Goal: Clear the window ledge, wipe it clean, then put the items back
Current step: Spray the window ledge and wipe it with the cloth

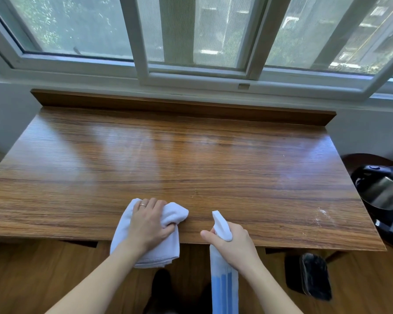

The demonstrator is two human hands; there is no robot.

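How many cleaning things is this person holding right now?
2. A white folded cloth is under the left hand at the wooden ledge's near edge; a white-headed spray bottle of blue liquid is in the right hand.

Both bare forearms reach forward from below. The left hand [148, 223] lies palm down, fingers curled into a cloth [145, 243], a ring on one finger. The right hand [232, 243] grips a spray bottle [222, 282], forefinger extended leftward.
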